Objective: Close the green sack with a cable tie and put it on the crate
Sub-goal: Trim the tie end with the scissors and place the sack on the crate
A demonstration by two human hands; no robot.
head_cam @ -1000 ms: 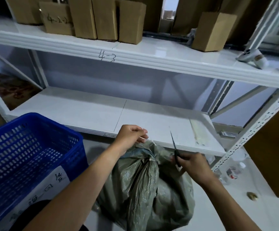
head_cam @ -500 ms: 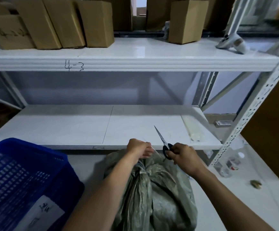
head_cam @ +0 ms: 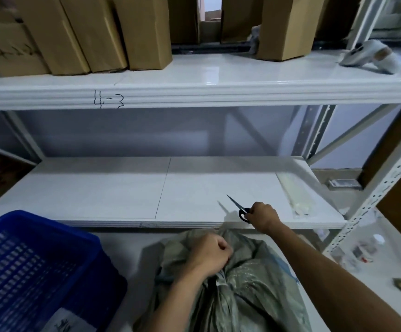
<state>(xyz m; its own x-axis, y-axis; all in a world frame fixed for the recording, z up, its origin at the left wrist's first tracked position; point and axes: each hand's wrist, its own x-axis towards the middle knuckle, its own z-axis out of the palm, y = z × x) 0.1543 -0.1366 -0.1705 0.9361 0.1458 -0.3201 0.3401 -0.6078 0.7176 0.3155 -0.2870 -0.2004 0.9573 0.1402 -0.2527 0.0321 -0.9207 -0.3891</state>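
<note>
The green sack [head_cam: 250,295] stands on the floor below the lower shelf, its neck bunched together. My left hand [head_cam: 210,254] is closed around that gathered neck, hiding the cable tie. My right hand [head_cam: 263,215] holds blue-handled scissors [head_cam: 240,208] over the front edge of the lower shelf [head_cam: 122,195], blades pointing up and left, away from the sack. The blue plastic crate [head_cam: 34,271] sits at the lower left, beside the sack.
A clear packet of white cable ties [head_cam: 295,195] lies at the right end of the lower shelf. Cardboard boxes [head_cam: 94,32] line the upper shelf, marked 4-3. A perforated metal upright [head_cam: 372,207] stands at right, with small bottles [head_cam: 367,248] on the floor.
My right hand has carried the scissors up and away from the sack's neck onto the shelf edge. My left hand has dropped lower on the gathered neck. The view has tilted upward.
</note>
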